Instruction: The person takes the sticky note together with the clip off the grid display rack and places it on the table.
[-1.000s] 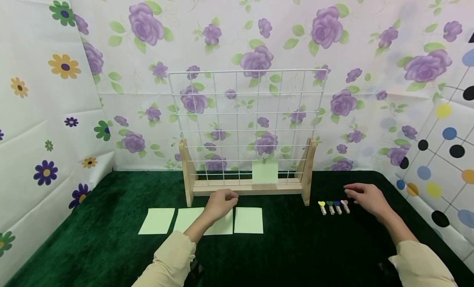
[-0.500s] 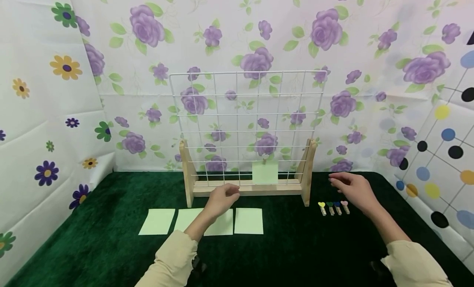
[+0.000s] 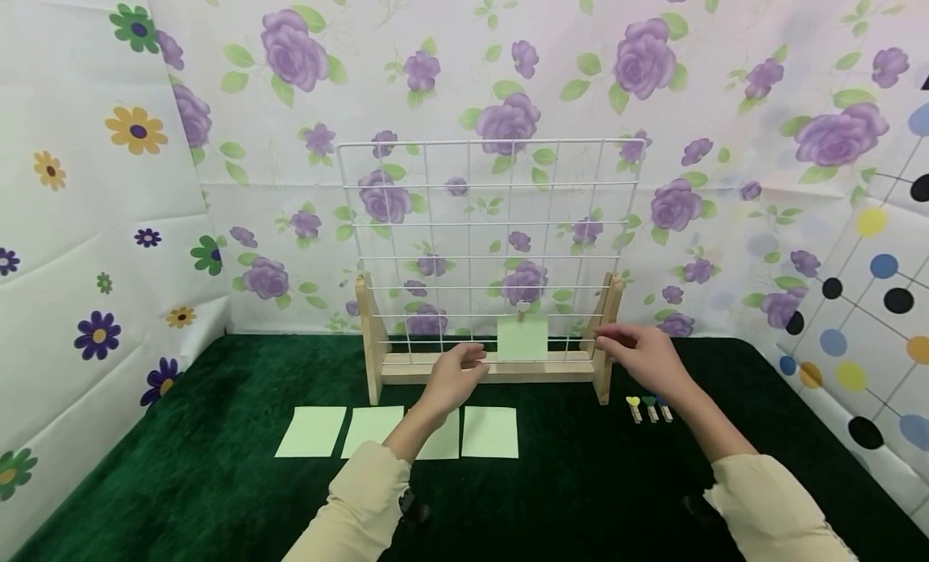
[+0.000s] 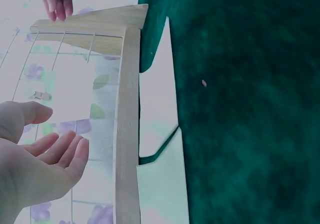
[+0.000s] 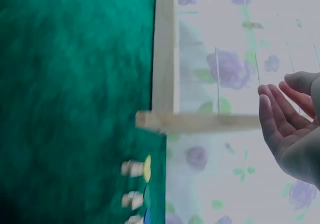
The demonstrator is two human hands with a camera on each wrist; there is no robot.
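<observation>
My left hand (image 3: 456, 380) hovers before the wooden base (image 3: 428, 370) of a white wire grid rack. Its thumb and fingers are apart in the left wrist view, with nothing between them. My right hand (image 3: 644, 356) is in the air by the rack's right wooden leg (image 3: 604, 380), fingers loosely bent and holding nothing. A heart-topped clothespin (image 3: 521, 312) fixes a pale green paper (image 3: 522, 342) low on the grid. Small heart-topped clothespins lie under my right wrist: yellow (image 3: 635, 409), green (image 3: 651, 409) and blue (image 3: 667, 412).
Several pale green paper squares (image 3: 490, 433) lie in a row on the dark green cloth (image 3: 566, 481) before the rack; my left forearm covers part of them. A flowered curtain (image 3: 283, 159) hangs behind, with patterned sheets at both sides.
My right hand has moved left from beside the clothespins to the rack's right leg, and its wrist now hides the pink clothespin. My left hand has risen slightly and shifted right.
</observation>
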